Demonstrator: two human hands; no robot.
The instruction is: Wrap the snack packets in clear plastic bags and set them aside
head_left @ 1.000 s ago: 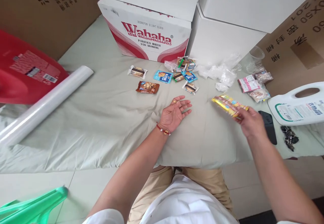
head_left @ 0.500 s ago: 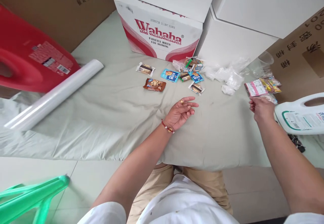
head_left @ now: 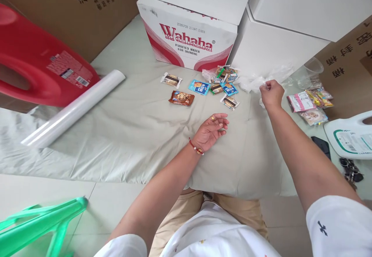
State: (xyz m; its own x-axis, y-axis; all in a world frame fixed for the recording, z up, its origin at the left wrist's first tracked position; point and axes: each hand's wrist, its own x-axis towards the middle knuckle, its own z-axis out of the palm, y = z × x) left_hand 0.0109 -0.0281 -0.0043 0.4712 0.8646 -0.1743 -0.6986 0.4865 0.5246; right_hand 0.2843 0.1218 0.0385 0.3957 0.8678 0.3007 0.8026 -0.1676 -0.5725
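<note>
My left hand (head_left: 209, 134) rests palm up on the green cloth, fingers apart and slightly curled, holding nothing. At the clear plastic bag (head_left: 279, 74), my right hand (head_left: 272, 95) has its fingertips pinched together on the crumpled film. Small wrapped snacks lie beyond my left hand: a brown cookie packet (head_left: 181, 98), a blue packet (head_left: 199, 87) and a clear-wrapped snack bar (head_left: 229, 102). A pile of snack packets (head_left: 226, 74) sits to the left of the bag. Right of my right hand is a group with a pink and white packet (head_left: 301, 101).
A Wahaha carton (head_left: 188, 36) and white boxes (head_left: 286, 42) stand at the back. On the left are a red jug (head_left: 37, 59) and a plastic film roll (head_left: 74, 110). A white bottle (head_left: 353, 137), a black phone-like object (head_left: 321, 147) and keys (head_left: 351, 170) lie right. A green stool (head_left: 46, 222) stands below.
My right hand has moved left from beside the pink and white packet to the plastic bag. My left hand keeps its open pose. The view has shifted slightly.
</note>
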